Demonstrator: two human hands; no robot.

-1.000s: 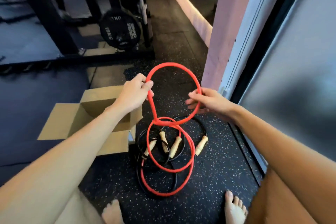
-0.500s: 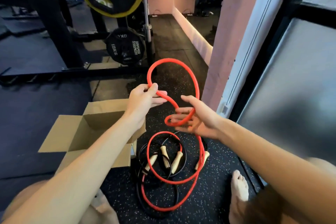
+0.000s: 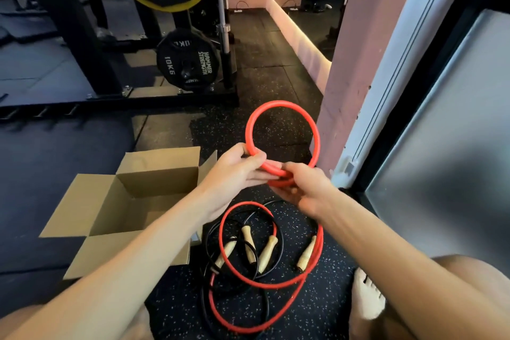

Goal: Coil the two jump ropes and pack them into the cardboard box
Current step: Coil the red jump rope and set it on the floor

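A red jump rope (image 3: 313, 130) forms a round loop in the air above my hands. My left hand (image 3: 237, 171) pinches the loop at its lower left. My right hand (image 3: 300, 190) grips the rope where the strands cross, touching the left hand. The rest of the red rope trails down to loose loops on the floor. A black jump rope (image 3: 278, 251) lies tangled with it there, among several wooden handles (image 3: 267, 250). An open cardboard box (image 3: 129, 182), nothing visible inside it, stands on the floor at the left.
A rack with weight plates (image 3: 190, 63) stands behind the box. A pink wall corner (image 3: 356, 69) and a frosted glass door (image 3: 447, 160) close off the right side. My bare foot (image 3: 367, 298) rests on the speckled rubber floor at the lower right.
My hands have come together, closing the red rope's raised part into one round loop. The camera has tilted up a little.
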